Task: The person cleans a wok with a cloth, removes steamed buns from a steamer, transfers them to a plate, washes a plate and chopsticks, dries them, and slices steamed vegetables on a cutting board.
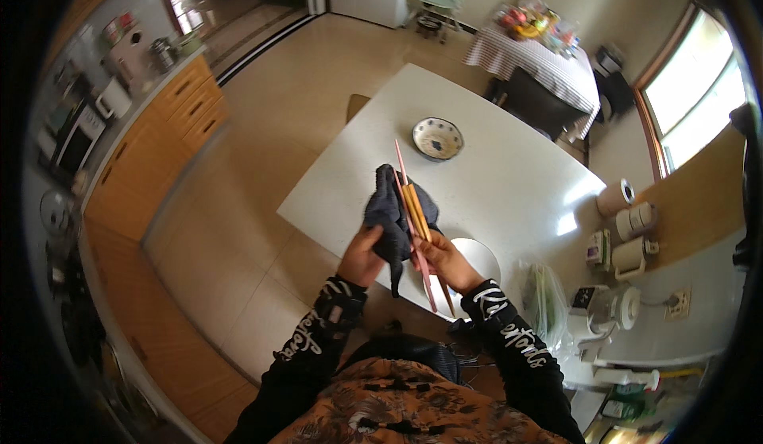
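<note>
At left, we see pale wooden drawers (187, 110), flat-fronted with dark handles, and above them a white jug (114, 98) on the counter. Glossy tiled floor (238, 229) runs beside the smooth white table (342, 178). Near the table's edge, the left hand (362, 255) grips a dark cloth (385, 209), soft and bunched, its thumb uppermost and one loose corner hanging down; we cannot tell how the hidden fingers lie. Just right of the cloth's middle run slender pink sticks (424, 269) and tapering yellow-brown sticks (414, 205), slanted together, the latter with thick, light upper ends; how many are pink we cannot tell. Beyond them rests a shallow round dish (438, 138), dark-rimmed and patterned. The right hand (447, 259) pinches the sticks between thumb and fingers. Hand and sticks stand before a smooth white bowl (482, 259), masking much of it. Farther right we find a crinkled clear plastic bag (545, 297) with green contents, a checked cloth (509, 58) over a distant table, a transparent jar (606, 309) and a bright window (691, 86).
</note>
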Demonstrator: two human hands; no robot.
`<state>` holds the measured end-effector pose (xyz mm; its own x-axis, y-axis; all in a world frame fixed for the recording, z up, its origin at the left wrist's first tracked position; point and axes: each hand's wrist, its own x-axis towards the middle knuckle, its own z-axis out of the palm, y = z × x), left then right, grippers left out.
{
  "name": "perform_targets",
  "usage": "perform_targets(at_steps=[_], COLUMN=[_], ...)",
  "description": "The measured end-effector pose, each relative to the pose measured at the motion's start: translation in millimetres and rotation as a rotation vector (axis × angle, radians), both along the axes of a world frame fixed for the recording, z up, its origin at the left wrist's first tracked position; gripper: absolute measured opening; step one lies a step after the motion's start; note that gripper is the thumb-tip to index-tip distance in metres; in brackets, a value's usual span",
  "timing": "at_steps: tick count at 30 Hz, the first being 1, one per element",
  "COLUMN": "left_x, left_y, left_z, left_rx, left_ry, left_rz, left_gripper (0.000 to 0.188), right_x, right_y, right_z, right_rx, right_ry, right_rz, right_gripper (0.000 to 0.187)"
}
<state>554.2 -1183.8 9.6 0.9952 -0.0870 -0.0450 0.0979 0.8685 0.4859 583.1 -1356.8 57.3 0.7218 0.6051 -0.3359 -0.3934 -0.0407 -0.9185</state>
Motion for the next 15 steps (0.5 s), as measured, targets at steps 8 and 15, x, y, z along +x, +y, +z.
perform_targets(at_steps=[8,15], left_x=[-34,-42], left_y=[37,129], left_z=[0,-21], left_rx=[0.28,-0.147], left_ry=[0.135,-0.031], left_rz=[0.306,0.627], left_gripper=[0.027,0.039], right_x=[-31,-60], right_y=[75,151], right_z=[14,35], right_rx=[-0.2,-0.249], right_ry=[-0.019,-0.053], right_rz=[0.253,0.478], right_gripper=[0.023,0.024])
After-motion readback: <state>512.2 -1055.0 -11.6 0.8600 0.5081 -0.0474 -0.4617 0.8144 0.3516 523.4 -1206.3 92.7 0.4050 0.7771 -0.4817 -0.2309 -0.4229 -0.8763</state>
